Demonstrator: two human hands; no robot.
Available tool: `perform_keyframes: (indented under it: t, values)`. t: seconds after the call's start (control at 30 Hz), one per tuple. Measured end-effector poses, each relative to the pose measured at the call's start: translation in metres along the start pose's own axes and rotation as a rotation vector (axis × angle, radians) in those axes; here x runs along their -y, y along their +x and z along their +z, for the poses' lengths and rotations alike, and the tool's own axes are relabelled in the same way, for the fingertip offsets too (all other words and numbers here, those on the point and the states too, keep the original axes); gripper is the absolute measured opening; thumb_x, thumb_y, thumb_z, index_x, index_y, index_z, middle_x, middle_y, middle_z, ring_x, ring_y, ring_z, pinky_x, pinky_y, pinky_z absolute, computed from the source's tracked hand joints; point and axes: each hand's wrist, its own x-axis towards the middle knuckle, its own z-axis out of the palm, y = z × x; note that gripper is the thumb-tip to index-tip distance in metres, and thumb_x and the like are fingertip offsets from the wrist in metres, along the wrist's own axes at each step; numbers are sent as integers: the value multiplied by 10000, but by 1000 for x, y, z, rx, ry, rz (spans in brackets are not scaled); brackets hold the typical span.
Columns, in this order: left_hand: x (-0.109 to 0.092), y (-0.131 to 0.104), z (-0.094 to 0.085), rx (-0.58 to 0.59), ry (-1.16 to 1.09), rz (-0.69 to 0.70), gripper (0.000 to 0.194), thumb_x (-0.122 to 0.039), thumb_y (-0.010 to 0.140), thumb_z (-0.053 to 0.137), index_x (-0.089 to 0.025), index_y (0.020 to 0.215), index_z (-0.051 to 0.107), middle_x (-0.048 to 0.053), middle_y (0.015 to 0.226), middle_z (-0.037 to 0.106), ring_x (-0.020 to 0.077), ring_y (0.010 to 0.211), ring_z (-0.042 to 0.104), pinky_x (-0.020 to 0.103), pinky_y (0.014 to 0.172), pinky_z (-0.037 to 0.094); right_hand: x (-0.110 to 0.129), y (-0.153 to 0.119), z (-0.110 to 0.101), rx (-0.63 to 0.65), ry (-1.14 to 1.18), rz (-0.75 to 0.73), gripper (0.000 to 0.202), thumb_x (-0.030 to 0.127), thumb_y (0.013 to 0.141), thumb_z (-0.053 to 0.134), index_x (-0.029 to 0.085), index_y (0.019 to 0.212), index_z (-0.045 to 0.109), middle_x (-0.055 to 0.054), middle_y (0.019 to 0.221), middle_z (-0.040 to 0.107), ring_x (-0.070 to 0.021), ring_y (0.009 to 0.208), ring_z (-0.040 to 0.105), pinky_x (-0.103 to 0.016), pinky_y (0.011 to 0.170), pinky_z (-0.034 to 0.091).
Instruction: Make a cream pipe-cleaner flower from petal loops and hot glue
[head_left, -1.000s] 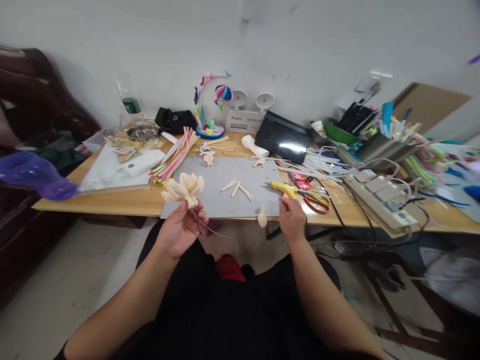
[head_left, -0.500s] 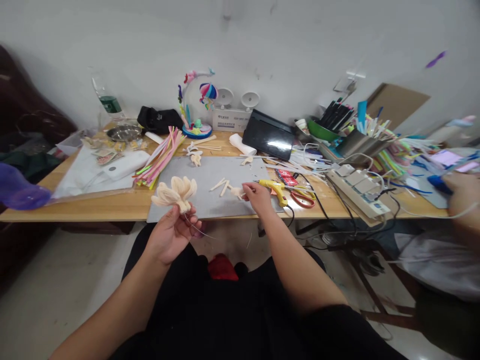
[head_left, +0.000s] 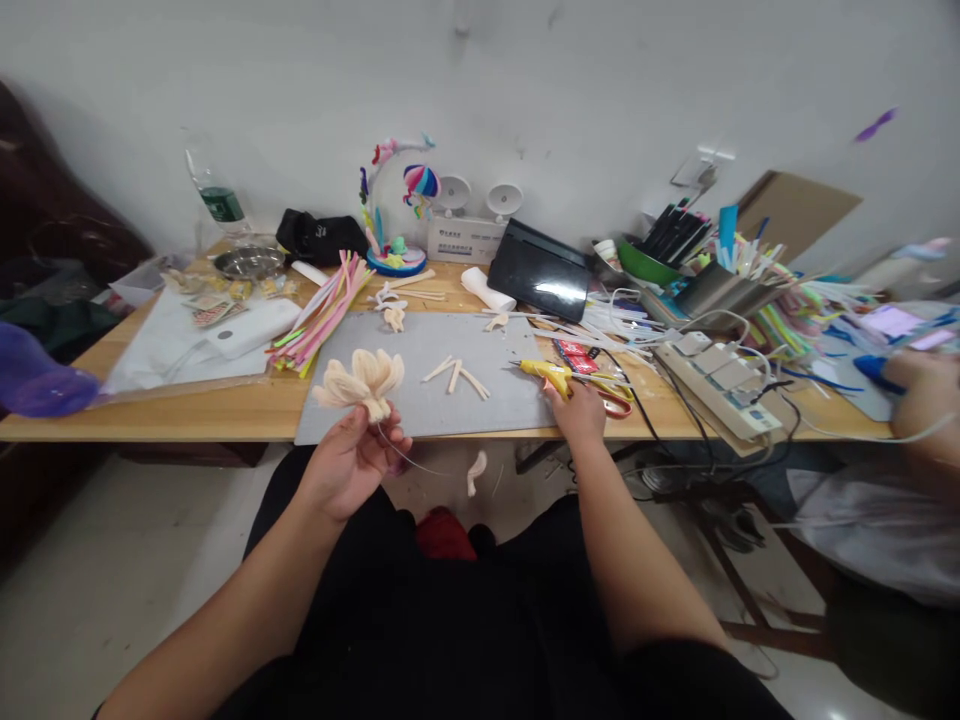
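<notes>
My left hand (head_left: 352,455) is closed on the base of a cream flower (head_left: 364,380) with looped fuzzy petals, in front of the grey mat's near edge. A thin wire (head_left: 412,458) trails from the flower's base. On the mat's right side, my right hand (head_left: 579,408) is closed round the handle of a yellow hot glue gun (head_left: 546,371). Short cream stems (head_left: 455,374) lie on the mat between the hands. Below the table edge shows a curved cream petal piece (head_left: 476,472); whether it is falling or on the floor I cannot tell.
Orange-handled scissors (head_left: 616,404) lie right of the glue gun. Behind are pink and yellow pipe cleaners (head_left: 330,310), a black tablet-like device (head_left: 538,268) and small cream pieces (head_left: 394,319). A power strip (head_left: 720,385) with cables stands right, near another person's hand (head_left: 926,385).
My right hand has left a cream piece at the mat's front edge and moved right onto the glue gun. A cream piece now shows below the table edge. The flower has shifted slightly right.
</notes>
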Motion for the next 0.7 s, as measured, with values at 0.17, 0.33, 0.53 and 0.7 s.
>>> perform_keyframes:
  t: [0.17,0.33,0.53,0.7]
  values:
    - [9,5,-2,8,10,-27,137,-247,797,576,-117,824,609,42,731,625,130,600,586,334,647,548,7,5,9,32,-17,19,349,379,738,577,93,935,610,-188,915,589,-279,881,540,-399,768,396]
    - [4,2,2,14,18,-3,154,-252,776,605,-102,810,608,35,722,610,123,585,571,330,630,547,14,2,-5,-39,107,11,268,335,766,505,117,896,593,-169,961,575,-273,974,487,-426,864,356]
    - [-7,2,-1,14,18,47,171,-268,743,645,-112,806,612,31,718,611,123,579,566,315,622,543,49,2,-24,75,440,-23,217,346,796,417,187,685,514,-20,614,561,-158,600,516,-315,644,437]
    - [-10,5,-5,20,1,57,185,-265,734,652,-110,829,623,36,726,610,127,586,565,321,633,543,91,-11,-32,230,715,-129,123,296,768,450,193,795,512,18,612,560,-119,572,532,-266,586,456]
